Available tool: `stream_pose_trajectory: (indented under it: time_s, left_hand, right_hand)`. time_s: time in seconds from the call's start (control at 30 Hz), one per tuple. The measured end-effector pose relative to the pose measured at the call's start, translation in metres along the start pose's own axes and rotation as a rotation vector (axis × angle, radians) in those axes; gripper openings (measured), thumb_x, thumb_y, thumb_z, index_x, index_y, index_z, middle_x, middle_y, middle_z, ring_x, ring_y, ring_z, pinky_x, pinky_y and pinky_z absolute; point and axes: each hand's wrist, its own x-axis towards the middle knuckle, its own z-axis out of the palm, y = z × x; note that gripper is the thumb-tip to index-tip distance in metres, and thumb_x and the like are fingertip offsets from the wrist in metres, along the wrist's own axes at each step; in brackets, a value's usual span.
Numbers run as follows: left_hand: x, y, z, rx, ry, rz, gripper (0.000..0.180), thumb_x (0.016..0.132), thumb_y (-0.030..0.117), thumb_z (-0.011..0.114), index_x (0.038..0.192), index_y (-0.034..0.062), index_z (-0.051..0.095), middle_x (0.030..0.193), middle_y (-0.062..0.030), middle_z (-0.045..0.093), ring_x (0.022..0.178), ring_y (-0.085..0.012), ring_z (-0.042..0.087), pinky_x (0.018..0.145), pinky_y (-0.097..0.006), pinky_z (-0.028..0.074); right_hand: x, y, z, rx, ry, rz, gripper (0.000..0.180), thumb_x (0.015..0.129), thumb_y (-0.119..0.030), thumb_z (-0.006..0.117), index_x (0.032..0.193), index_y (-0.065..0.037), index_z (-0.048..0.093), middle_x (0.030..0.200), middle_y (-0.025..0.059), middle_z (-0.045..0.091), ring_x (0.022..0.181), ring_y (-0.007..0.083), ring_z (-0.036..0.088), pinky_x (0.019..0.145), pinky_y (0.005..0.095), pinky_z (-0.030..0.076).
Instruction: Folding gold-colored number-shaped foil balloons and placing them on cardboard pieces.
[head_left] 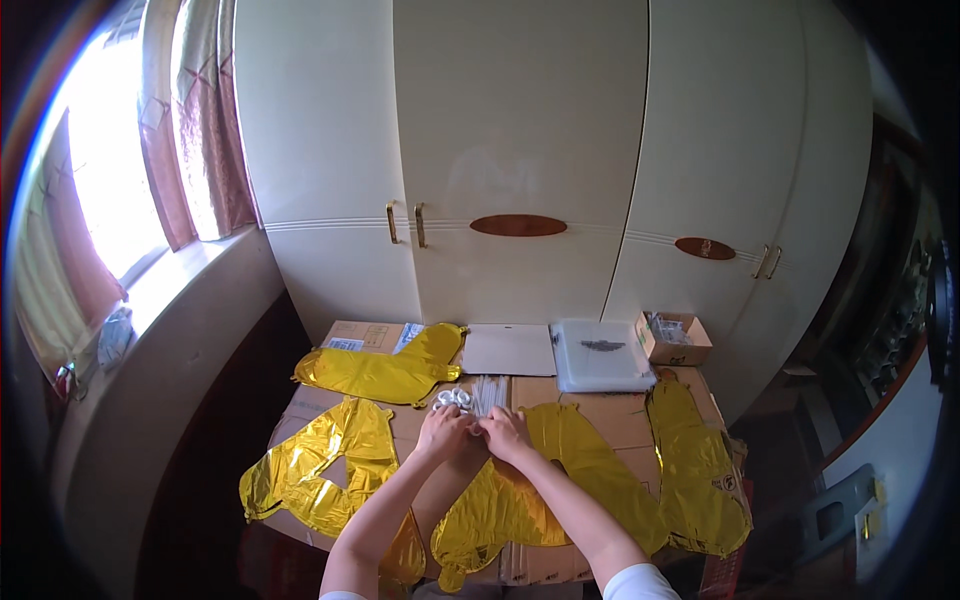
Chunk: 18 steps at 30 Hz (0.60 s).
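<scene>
My left hand (445, 433) and my right hand (504, 434) meet at the middle of the cardboard-topped table, fingers pinched together. Something small and pale seems to sit between the fingertips, too small to name. Just beyond them lie several small white rings or rolls (453, 398) and a bundle of thin clear straws (489, 393). Under my right forearm spreads a flat gold foil balloon (590, 470). Another gold foil balloon, shaped like a letter A (365, 450), lies left of my left forearm.
A long gold foil balloon (380, 372) lies at the back left, another (695, 470) at the right. Along the back are a pale flat sheet (508, 350), a translucent plastic packet (603, 365) and a small open box (680, 350) of clear items. Cupboard doors (520, 120) rise behind.
</scene>
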Motion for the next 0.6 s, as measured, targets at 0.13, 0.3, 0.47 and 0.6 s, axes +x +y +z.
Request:
stream_pose_trajectory:
  time_s: [0.13, 0.3, 0.47, 0.6]
  left_hand:
    - [-0.005, -0.006, 0.005, 0.065, 0.065, -0.019, 0.015, 0.076, 0.021, 0.066, 0.090, 0.0161, 0.067, 0.092, -0.0054, 0.060, 0.096, -0.0243, 0.058, 0.079, -0.040, 0.046]
    - [-0.010, -0.006, 0.002, 0.033, 0.087, -0.125, 0.012, 0.076, 0.022, 0.066, 0.085, 0.0149, 0.067, 0.092, -0.0050, 0.061, 0.095, -0.0235, 0.059, 0.078, -0.041, 0.046]
    - [-0.023, -0.005, -0.005, -0.039, 0.010, -0.180, 0.015, 0.078, 0.025, 0.065, 0.089, 0.0171, 0.071, 0.090, -0.0040, 0.061, 0.095, -0.0243, 0.058, 0.079, -0.041, 0.045]
    - [-0.033, 0.018, -0.020, -0.005, -0.068, -0.129, 0.018, 0.077, 0.021, 0.062, 0.092, 0.0203, 0.072, 0.092, -0.0057, 0.060, 0.096, -0.0247, 0.058, 0.080, -0.042, 0.046]
  right_hand:
    - [0.000, 0.006, -0.008, -0.016, -0.103, -0.044, 0.018, 0.081, -0.011, 0.057, 0.084, -0.021, 0.071, 0.096, 0.0021, 0.058, 0.102, 0.0212, 0.055, 0.088, 0.0404, 0.037]
    - [-0.002, 0.002, -0.023, 0.046, -0.152, -0.088, 0.027, 0.081, -0.005, 0.051, 0.086, -0.021, 0.072, 0.098, 0.0018, 0.058, 0.104, 0.0201, 0.055, 0.089, 0.0383, 0.036]
    - [-0.002, -0.003, -0.024, 0.075, -0.145, -0.050, 0.027, 0.080, -0.007, 0.051, 0.090, -0.021, 0.073, 0.101, 0.0016, 0.059, 0.106, 0.0191, 0.055, 0.090, 0.0391, 0.034]
    - [-0.005, -0.004, -0.023, 0.035, -0.199, -0.049, 0.027, 0.080, -0.010, 0.052, 0.093, -0.022, 0.073, 0.103, 0.0009, 0.059, 0.108, 0.0181, 0.054, 0.092, 0.0395, 0.033]
